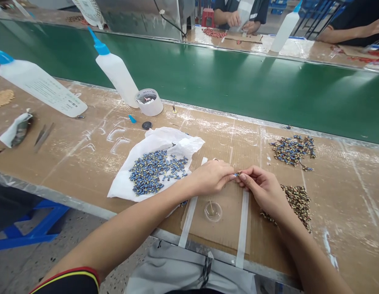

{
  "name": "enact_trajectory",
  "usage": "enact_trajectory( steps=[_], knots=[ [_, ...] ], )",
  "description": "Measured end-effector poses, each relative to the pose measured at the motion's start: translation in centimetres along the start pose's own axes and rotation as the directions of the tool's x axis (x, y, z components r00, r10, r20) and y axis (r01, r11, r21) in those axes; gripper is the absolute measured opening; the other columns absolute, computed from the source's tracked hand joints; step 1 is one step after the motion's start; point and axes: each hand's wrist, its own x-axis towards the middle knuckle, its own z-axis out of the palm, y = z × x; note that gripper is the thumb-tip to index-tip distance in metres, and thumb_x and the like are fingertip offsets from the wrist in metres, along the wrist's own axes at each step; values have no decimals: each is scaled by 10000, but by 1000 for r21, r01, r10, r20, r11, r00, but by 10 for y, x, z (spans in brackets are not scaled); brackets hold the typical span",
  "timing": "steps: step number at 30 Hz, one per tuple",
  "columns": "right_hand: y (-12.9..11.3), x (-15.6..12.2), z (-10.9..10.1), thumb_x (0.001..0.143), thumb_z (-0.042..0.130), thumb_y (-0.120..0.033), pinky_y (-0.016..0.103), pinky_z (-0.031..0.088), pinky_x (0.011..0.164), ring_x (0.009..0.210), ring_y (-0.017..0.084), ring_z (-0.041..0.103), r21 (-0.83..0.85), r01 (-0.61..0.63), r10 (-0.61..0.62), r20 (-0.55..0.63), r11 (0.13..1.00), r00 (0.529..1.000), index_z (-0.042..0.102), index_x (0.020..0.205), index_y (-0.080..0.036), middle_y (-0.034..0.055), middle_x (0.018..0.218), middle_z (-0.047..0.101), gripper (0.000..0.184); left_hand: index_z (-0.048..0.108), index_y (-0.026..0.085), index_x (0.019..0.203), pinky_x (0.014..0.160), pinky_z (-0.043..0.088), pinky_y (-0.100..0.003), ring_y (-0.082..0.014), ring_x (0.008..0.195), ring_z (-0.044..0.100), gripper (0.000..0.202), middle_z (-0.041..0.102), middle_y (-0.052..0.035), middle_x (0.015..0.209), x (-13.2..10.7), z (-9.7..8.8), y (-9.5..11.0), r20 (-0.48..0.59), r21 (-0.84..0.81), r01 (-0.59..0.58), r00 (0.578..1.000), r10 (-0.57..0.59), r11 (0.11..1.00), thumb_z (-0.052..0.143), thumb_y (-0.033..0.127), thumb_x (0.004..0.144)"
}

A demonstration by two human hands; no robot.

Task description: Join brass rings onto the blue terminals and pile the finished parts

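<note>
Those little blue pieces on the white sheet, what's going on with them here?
A person pinches one tiny part between the fingertips of the left hand and right hand. Many blue pieces lie on the white sheet to the left. To the right are a bluish pile and, nearer the person, a browner pile. A clear cup holding a thin stick stands just in front of the person.
</note>
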Motion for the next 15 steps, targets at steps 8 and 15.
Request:
enact_trajectory(
  steps=[8, 15],
  knots=[
    [0, -2, 7, 908, 588, -456, 256, 456, 594, 631, 137, 574, 12, -8, 8, 14, 1000, 1000, 569, 769, -179, 32, 689, 634, 310, 624, 144, 816, 667, 403, -306, -212, 777, 612, 159, 674, -73, 824, 1, 10, 7, 17, 191, 56, 998, -60, 980, 478, 146, 880],
    [2, -3, 7, 919, 562, -448, 262, 455, 604, 633, 140, 567, -48, -33, 35, 46, 998, 998, 529, 767, -187, 24, 684, 605, 304, 625, 145, 839, 679, 413, -318, -213, 804, 607, 122, 680, -62, 868, 2, 15, 7, 22, 291, 30, 999, -38, 956, 517, 93, 816]
  ],
)
